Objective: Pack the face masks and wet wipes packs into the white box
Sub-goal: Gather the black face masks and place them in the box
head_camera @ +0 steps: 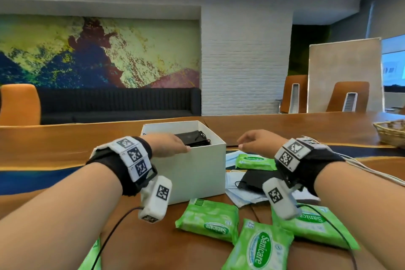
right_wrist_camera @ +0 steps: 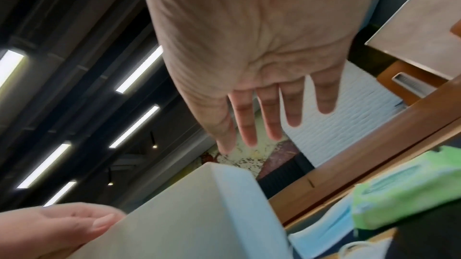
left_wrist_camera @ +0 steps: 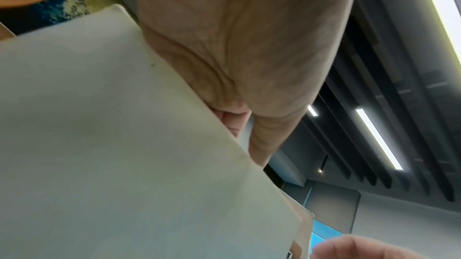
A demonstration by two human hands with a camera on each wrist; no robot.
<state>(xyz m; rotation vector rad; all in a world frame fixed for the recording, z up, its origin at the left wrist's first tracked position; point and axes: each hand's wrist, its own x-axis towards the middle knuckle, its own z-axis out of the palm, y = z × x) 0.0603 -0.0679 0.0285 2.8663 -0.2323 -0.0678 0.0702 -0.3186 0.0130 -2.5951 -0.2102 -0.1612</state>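
White box (head_camera: 188,171): it stands open on the wooden table (head_camera: 285,125), in front of you and a little to your left.
Black face masks in box (head_camera: 192,138): a dark stack lies inside the white box, showing above its near rim.
Your left hand (head_camera: 166,144): it rests on the near rim of the white box, fingers reaching over the edge; the left wrist view shows them bent over the wall, so this grip is curled on the box.
Your right hand (head_camera: 256,140): it hovers just right of the white box, fingers straight and spread, holding nothing.
Loose masks (head_camera: 252,180): a black one lies on pale blue ones, right of the white box.
Wet wipes packs (head_camera: 208,219): four green packs lie on the table right of and nearer you than the white box.
Wicker basket (head_camera: 390,131): far right of the white box.
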